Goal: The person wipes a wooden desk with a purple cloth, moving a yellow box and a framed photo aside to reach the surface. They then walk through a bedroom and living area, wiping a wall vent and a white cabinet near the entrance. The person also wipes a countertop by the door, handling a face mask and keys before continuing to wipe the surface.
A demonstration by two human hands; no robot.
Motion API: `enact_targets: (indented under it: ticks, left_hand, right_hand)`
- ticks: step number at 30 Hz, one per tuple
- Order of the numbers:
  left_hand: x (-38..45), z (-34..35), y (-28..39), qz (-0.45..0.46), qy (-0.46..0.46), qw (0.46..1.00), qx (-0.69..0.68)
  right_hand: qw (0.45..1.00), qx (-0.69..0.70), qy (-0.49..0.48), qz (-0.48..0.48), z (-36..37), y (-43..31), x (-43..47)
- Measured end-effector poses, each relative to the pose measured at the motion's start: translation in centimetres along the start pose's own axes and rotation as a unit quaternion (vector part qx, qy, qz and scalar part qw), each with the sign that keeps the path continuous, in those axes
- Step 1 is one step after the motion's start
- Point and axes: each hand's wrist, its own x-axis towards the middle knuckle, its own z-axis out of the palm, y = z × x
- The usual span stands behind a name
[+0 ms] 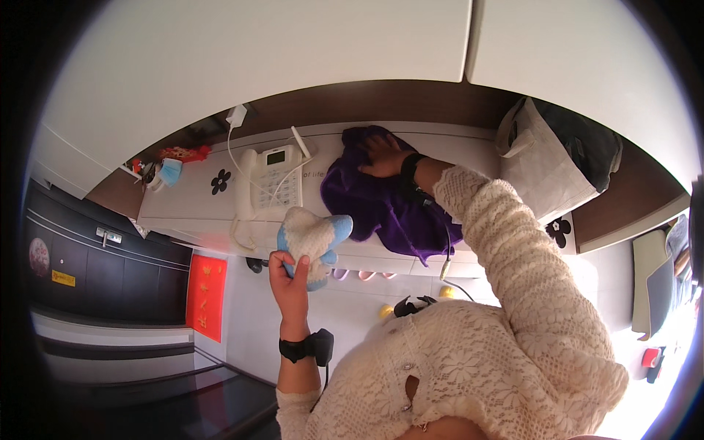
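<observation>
In my left hand (290, 283) is a soft knitted piece (308, 234), white with pale blue ends. It looks like bunched gloves or socks; which cannot be told. Thumb and fingers pinch its lower edge, in front of the shelf's front edge. My right hand (383, 155) reaches up and lies palm down, fingers spread, on a crumpled purple cloth (357, 201). That cloth rests on the white shelf top (192, 206) and hangs over its front edge. Both wrists wear black straps with a small device.
A white desk phone (286, 187) with antenna and coiled cord stands left of the cloth. A blue face mask (169, 171) lies farther left. To the right stands a beige bag (550, 159). White cabinets (275, 49) hang above. Slippers (367, 275) sit below the shelf.
</observation>
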Motion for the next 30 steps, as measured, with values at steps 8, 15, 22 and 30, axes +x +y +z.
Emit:
enact_targets:
  ticks: [8,15,22,30]
  left_hand:
    - [2.6,7.4,-2.5,0.044,0.007,0.998,0.034]
    - [18.2,14.8,-7.7,0.142,-0.016,0.984,0.107]
    - [30.9,31.5,-12.2,0.171,-0.115,0.952,0.228]
    - [24.9,46.7,-1.7,0.338,-0.136,0.692,0.623]
  right_hand:
    - [0.998,0.014,-0.038,-0.040,3.7,3.7,-3.4]
    - [0.996,0.023,-0.024,-0.078,5.3,9.9,-0.9]
    - [0.996,0.059,0.000,0.067,1.2,25.3,-3.9]
    - [0.981,0.067,0.013,0.180,-2.2,34.5,-16.5]
